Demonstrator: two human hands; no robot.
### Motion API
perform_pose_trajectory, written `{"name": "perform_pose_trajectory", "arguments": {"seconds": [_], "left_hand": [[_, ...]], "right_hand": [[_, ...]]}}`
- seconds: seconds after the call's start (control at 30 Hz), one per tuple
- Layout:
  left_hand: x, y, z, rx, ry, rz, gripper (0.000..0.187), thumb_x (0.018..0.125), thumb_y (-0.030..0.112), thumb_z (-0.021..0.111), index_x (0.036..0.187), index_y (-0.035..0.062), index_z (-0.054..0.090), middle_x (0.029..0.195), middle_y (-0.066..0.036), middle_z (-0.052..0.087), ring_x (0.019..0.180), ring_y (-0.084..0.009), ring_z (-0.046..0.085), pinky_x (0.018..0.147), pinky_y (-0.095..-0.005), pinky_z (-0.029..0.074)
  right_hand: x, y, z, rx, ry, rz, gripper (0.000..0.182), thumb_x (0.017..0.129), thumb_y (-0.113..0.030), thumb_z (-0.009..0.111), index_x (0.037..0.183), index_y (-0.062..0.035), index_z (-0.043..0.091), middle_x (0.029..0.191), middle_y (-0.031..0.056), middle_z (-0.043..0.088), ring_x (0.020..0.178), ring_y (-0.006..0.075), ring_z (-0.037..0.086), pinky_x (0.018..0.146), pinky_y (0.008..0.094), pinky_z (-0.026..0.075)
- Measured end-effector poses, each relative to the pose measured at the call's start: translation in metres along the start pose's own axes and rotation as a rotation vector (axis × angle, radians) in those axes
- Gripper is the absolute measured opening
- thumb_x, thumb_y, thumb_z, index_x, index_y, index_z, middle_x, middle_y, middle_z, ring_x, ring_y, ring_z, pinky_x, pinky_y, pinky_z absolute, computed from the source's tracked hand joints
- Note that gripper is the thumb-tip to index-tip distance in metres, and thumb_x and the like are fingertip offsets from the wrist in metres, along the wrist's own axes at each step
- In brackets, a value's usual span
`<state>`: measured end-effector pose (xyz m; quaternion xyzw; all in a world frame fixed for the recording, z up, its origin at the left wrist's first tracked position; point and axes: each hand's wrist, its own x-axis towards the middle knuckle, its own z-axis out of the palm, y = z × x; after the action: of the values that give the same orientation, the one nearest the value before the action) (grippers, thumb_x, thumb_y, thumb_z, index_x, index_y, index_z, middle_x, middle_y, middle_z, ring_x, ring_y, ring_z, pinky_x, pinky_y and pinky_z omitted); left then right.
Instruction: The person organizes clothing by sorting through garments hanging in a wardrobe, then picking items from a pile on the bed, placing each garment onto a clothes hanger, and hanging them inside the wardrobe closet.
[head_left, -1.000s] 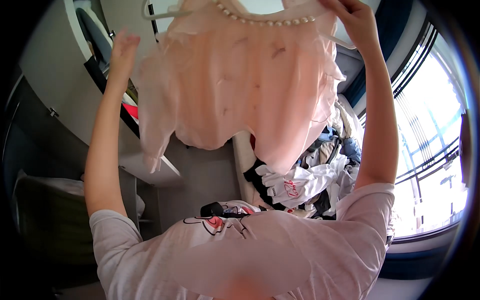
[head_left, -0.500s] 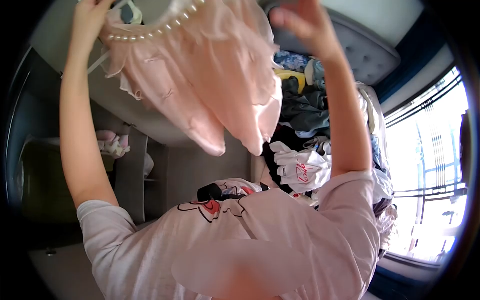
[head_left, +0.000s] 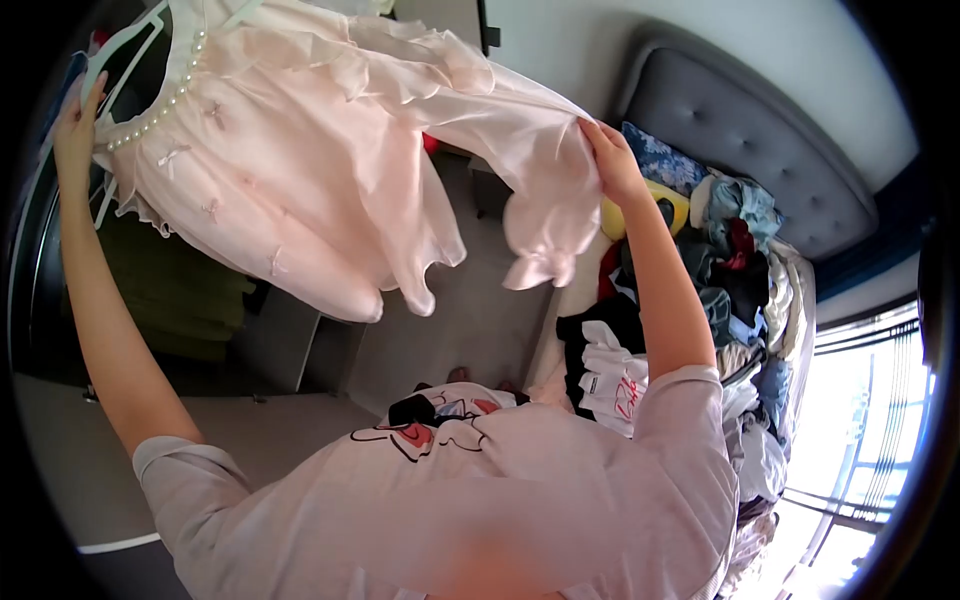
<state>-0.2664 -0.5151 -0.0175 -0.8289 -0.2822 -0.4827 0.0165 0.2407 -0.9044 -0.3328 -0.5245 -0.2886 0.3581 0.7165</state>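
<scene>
A pale pink blouse (head_left: 290, 170) with a pearl-trimmed neckline, small bows and ruffles hangs stretched out in front of me. Its neck is on a white clothes hanger (head_left: 122, 38). At the far left, my left hand (head_left: 77, 140) is closed round the hanger beside the pearl neckline. My right hand (head_left: 612, 160) pinches the blouse's long sleeve (head_left: 540, 150) partway along, pulling it out to the right. Below that pinch, the gathered cuff dangles freely. The fingers of my left hand are partly hidden by the hanger.
On the right stands a bed with a grey tufted headboard (head_left: 750, 130), heaped with clothes, including a white printed shirt (head_left: 612, 385). An open wardrobe holding folded green fabric (head_left: 170, 290) is on the left. A bright window (head_left: 860, 420) lies at the far right.
The blouse has swung left and spread wide. My right hand, apart from it before, now grips the sleeve. My left hand has moved left and down with the hanger, and the view has shifted.
</scene>
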Motion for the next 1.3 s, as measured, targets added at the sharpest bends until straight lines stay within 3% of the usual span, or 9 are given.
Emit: {"name": "perform_pose_trajectory", "arguments": {"seconds": [0.17,0.27,0.4,0.63,0.83,0.93,1.1,1.2,1.3], "left_hand": [[-0.038,-0.029,-0.031,-0.043,0.154,-0.343,0.041,0.082,0.041,0.069,0.101,0.0047,0.071,0.084,0.002,0.060,0.071,-0.0045,0.046,0.068,-0.0171,0.036],[-0.054,-0.066,-0.055,-0.104,0.349,-0.392,0.041,0.081,0.042,0.070,0.098,0.0047,0.071,0.074,0.004,0.055,0.063,-0.0047,0.042,0.060,-0.0182,0.033],[-0.059,-0.084,-0.065,0.011,0.301,-0.334,0.042,0.080,0.045,0.070,0.083,0.0027,0.070,0.063,0.007,0.046,0.057,-0.0035,0.034,0.052,-0.0207,0.025],[-0.046,-0.127,-0.050,-0.037,0.177,-0.216,0.037,0.083,0.037,0.070,0.079,0.0010,0.067,0.067,0.005,0.053,0.063,-0.0038,0.041,0.056,-0.0203,0.031],[-0.051,-0.173,-0.035,-0.214,-0.027,-0.214,0.027,0.086,0.025,0.068,0.100,0.0013,0.069,0.081,0.001,0.064,0.073,-0.0049,0.054,0.066,-0.0205,0.043],[-0.067,-0.179,-0.031,-0.297,-0.089,-0.320,0.020,0.084,0.018,0.069,0.093,-0.0003,0.069,0.080,0.001,0.065,0.074,-0.0038,0.054,0.067,-0.0206,0.044],[-0.135,-0.223,-0.028,-0.207,-0.104,-0.359,0.017,0.081,0.014,0.071,0.091,0.0010,0.069,0.073,-0.002,0.066,0.066,-0.0045,0.055,0.059,-0.0244,0.045],[-0.157,-0.233,-0.029,0.130,-0.054,-0.172,0.030,0.079,0.030,0.071,0.070,0.0033,0.062,0.056,-0.011,0.055,0.046,-0.0238,0.049,0.046,-0.0301,0.039],[-0.157,-0.230,-0.037,0.215,-0.012,-0.174,0.034,0.080,0.033,0.070,0.066,0.0024,0.061,0.056,-0.012,0.054,0.045,-0.0257,0.047,0.047,-0.0325,0.038]], "right_hand": [[0.020,-0.005,0.030,-0.898,-0.524,-0.079,0.048,0.069,-0.037,0.078,0.095,0.0018,0.067,0.082,0.0082,0.068,0.076,0.0164,0.063,0.069,0.0302,0.048],[0.048,0.026,0.025,-1.581,-0.483,-0.034,0.040,0.068,-0.032,0.069,0.088,0.0026,0.069,0.087,0.0223,0.066,0.083,0.0356,0.065,0.074,0.0414,0.050],[0.086,0.029,0.052,-1.248,-0.503,-0.073,0.038,0.071,-0.025,0.071,0.098,0.0010,0.066,0.089,0.0161,0.068,0.081,0.0287,0.065,0.075,0.0377,0.051],[0.065,-0.063,0.299,-0.626,-0.319,-0.928,0.042,0.082,-0.014,0.069,0.119,-0.0007,0.054,0.110,0.0122,0.060,0.091,0.0208,0.059,0.076,0.0308,0.048],[0.096,-0.075,0.458,-0.874,-0.030,-1.424,0.041,0.087,-0.021,0.064,0.120,0.0003,0.054,0.103,0.0136,0.060,0.086,0.0197,0.057,0.074,0.0303,0.047],[0.103,-0.056,0.496,-0.776,-0.457,-0.780,0.030,0.087,-0.021,0.064,0.108,-0.0003,0.062,0.079,0.0080,0.061,0.070,0.0145,0.054,0.065,0.0279,0.046],[0.098,0.004,0.526,-0.536,-0.704,-0.617,0.020,0.092,-0.017,0.058,0.089,-0.0001,0.068,0.067,0.0022,0.057,0.061,0.0095,0.050,0.057,0.0251,0.040],[0.110,0.036,0.538,-0.443,-0.870,-0.484,0.022,0.094,-0.017,0.056,0.084,0.0002,0.066,0.066,0.0025,0.056,0.060,0.0087,0.049,0.055,0.0231,0.038],[0.117,0.050,0.564,-0.534,-0.746,-0.350,0.018,0.093,-0.016,0.056,0.087,-0.0007,0.064,0.065,0.0026,0.055,0.060,0.0074,0.049,0.054,0.0211,0.036]]}}
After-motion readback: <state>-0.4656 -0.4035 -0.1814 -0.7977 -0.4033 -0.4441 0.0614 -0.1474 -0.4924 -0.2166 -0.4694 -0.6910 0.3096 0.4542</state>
